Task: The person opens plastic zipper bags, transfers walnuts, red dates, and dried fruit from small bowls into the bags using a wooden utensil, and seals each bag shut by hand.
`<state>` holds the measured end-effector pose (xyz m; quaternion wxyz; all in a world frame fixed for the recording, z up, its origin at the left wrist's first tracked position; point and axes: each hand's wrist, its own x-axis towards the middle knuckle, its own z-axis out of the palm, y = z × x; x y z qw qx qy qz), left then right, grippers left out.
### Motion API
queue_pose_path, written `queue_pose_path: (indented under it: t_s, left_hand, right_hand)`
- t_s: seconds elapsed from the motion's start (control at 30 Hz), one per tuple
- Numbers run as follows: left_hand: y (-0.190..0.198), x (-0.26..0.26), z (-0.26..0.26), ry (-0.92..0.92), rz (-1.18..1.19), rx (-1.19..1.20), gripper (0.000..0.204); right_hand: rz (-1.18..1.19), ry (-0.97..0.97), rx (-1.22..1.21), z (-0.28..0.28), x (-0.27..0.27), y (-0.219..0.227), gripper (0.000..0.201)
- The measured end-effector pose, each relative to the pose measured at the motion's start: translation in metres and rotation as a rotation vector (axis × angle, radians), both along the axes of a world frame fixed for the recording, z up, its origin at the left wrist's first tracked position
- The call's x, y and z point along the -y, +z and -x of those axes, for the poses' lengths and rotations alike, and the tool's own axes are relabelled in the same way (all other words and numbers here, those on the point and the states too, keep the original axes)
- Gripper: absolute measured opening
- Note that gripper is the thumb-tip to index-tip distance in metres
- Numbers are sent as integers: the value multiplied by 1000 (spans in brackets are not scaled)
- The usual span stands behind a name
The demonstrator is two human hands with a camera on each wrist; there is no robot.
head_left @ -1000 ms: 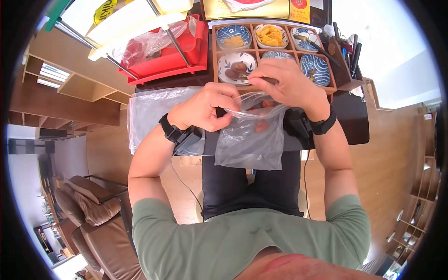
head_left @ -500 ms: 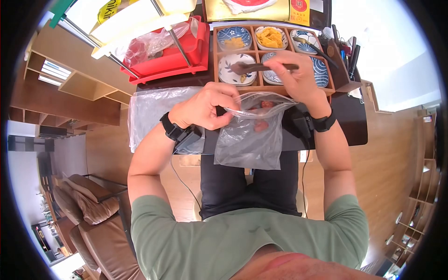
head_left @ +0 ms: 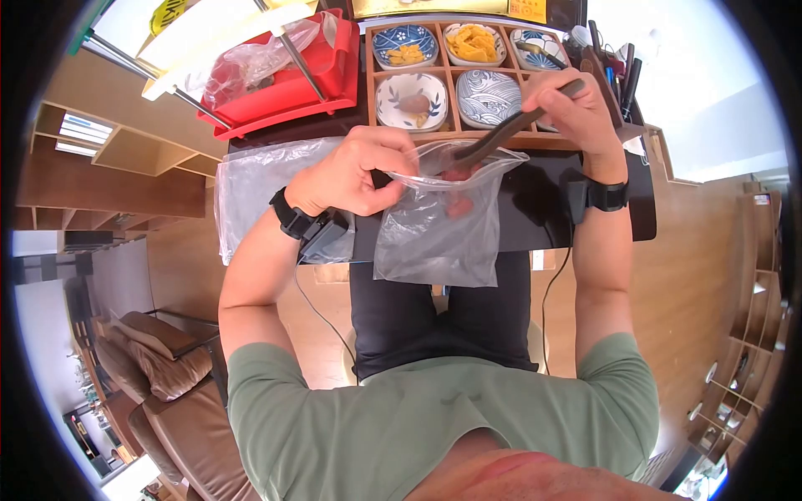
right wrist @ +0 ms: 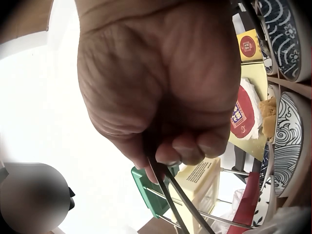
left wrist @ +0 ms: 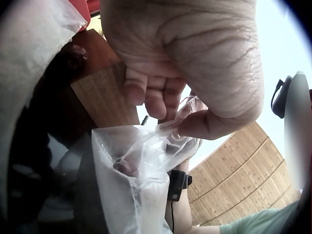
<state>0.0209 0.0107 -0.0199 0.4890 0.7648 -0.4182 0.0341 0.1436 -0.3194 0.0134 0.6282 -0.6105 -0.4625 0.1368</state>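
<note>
My left hand [head_left: 359, 171] pinches the rim of a clear plastic bag [head_left: 434, 246], whose mouth gapes toward the box. Dark red pieces like dried dates [head_left: 458, 204] lie inside the bag. My right hand [head_left: 576, 113] holds dark brown tongs [head_left: 514, 129] slanting down left, their tips in the bag's mouth beside a reddish piece. In the right wrist view the two thin arms of the tongs [right wrist: 178, 197] run out below the fingers. Behind the bag, a leaf-patterned white bowl [head_left: 386, 102] holds a brown date-like piece [head_left: 415, 103].
A divided wooden box [head_left: 449, 92] holds several patterned bowls, some with yellow dried slices [head_left: 472, 43]. To the left stand a red tray [head_left: 334, 88] and more clear plastic bags [head_left: 259, 188] flat on the dark table [head_left: 568, 234]. Pens [head_left: 631, 88] stand at the right.
My right hand has lifted the tongs out of the leaf-patterned bowl and brought their tips to the bag's mouth. Fewer brown pieces show in that bowl. The left hand keeps its pinch.
</note>
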Motion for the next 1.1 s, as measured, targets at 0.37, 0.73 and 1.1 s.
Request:
queue_pose_path:
  t_s: [0.37,0.73,1.1]
  left_hand:
    - [1,-1,0,-6,8,-1,21]
    - [0,-1,0,-16,12,5,18]
    - [2,0,0,-19,10,-11,14]
  right_hand:
    - [-224,-235,-123,-7,-11,-19,22]
    - [118,-278,346,17,-46,-12,13]
    - [164,-300,388,20,-53,-10,12]
